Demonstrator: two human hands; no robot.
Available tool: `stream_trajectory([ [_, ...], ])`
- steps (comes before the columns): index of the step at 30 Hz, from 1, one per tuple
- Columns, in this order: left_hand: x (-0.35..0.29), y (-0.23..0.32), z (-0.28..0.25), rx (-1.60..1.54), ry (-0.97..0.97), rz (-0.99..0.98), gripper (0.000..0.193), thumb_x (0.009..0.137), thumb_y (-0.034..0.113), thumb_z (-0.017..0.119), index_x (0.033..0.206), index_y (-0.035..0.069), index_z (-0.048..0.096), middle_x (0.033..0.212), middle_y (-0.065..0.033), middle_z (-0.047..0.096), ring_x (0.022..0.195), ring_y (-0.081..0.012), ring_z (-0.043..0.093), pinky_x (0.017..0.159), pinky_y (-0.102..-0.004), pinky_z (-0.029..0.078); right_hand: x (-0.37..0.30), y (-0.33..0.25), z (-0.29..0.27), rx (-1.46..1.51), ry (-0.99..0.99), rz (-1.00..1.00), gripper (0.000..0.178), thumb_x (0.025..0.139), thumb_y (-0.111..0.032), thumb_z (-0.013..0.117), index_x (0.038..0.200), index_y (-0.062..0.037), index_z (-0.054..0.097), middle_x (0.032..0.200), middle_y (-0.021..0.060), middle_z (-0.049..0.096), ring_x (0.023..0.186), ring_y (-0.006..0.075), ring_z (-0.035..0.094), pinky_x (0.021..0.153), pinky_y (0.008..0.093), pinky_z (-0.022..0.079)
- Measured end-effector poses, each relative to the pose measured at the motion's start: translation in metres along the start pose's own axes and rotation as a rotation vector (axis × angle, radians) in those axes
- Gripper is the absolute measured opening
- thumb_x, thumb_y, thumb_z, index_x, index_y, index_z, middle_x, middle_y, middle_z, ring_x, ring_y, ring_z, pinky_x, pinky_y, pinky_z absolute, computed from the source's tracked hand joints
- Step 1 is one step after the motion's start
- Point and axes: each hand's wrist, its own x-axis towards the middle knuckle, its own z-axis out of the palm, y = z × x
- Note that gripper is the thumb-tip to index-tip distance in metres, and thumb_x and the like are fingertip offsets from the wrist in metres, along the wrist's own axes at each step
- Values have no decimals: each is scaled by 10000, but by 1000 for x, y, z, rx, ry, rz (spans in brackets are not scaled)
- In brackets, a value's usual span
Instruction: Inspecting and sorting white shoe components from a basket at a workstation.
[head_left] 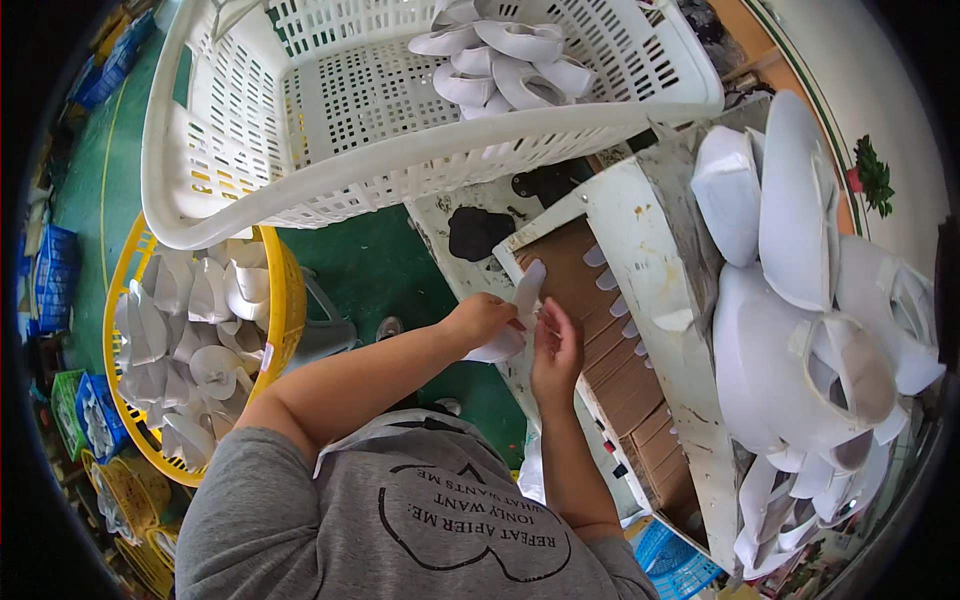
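Note:
In front of my body, over the gap beside a bench, my left hand [485,322] is closed on a white shoe upper [497,348]. Part of that piece hangs below the fingers. A narrow rounded white strip [530,284] rises just beyond them; whether it belongs to the same upper is hard to tell. My right hand [557,345] is close by on the right, fingers curled, with thumb and fingertips at the edge of the white material. A cardboard-lined tray [600,355] lies beyond the right hand, several white rounded tips showing along its far side.
A large white basket [420,150] holding several white uppers [510,65] stands ahead. On the left is a yellow basket [290,300] full of white pieces. More white uppers [790,370] are piled at right. A black cloth-like patch [480,233] lies on the bench.

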Motion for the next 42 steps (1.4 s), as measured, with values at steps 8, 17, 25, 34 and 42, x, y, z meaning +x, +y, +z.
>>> stream_trajectory([
  [8, -55, -7, 8, 186, -23, 0, 362, 845, 311, 567, 962, -21, 653, 846, -109, 651, 757, -193, 609, 705, -313, 471, -9, 23, -9, 569, -233, 673, 291, 882, -300, 604, 1045, -59, 606, 912, 40, 617, 831, 116, 581, 733, 267, 457],
  [17, -91, -30, 22, -93, -37, -126, 299, 774, 255, 718, 949, 19, 661, 866, -52, 650, 774, -113, 579, 692, -255, 446, -36, -15, -20, 579, -52, 501, 311, 927, -303, 528, 1072, -32, 575, 879, 37, 618, 724, 127, 610, 617, 287, 517],
  [25, -124, -76, 40, -452, -144, 58, 512, 770, -31, 653, 1240, -4, 454, 1067, -117, 604, 947, -186, 590, 879, -309, 456, -50, -26, -67, 960, -233, 620, 318, 934, -287, 501, 1164, -66, 500, 967, 22, 579, 861, 124, 577, 694, 278, 489],
  [34, -122, -64, 53, -475, -59, 223, 336, 802, 10, 647, 1111, -40, 528, 1042, -99, 620, 962, -164, 593, 893, -298, 452, -100, -61, -82, 749, -254, 364, 391, 844, -48, 629, 1205, -4, 487, 979, 39, 578, 880, 115, 569, 739, 270, 493],
  [42, -153, -42, 74, -482, -125, 314, 235, 880, 55, 564, 1104, -13, 579, 1028, -60, 632, 912, -119, 590, 833, -262, 458, -120, -75, -75, 368, -170, 118, 335, 830, -23, 649, 1145, 10, 539, 894, 41, 587, 763, 94, 583, 665, 232, 499],
])
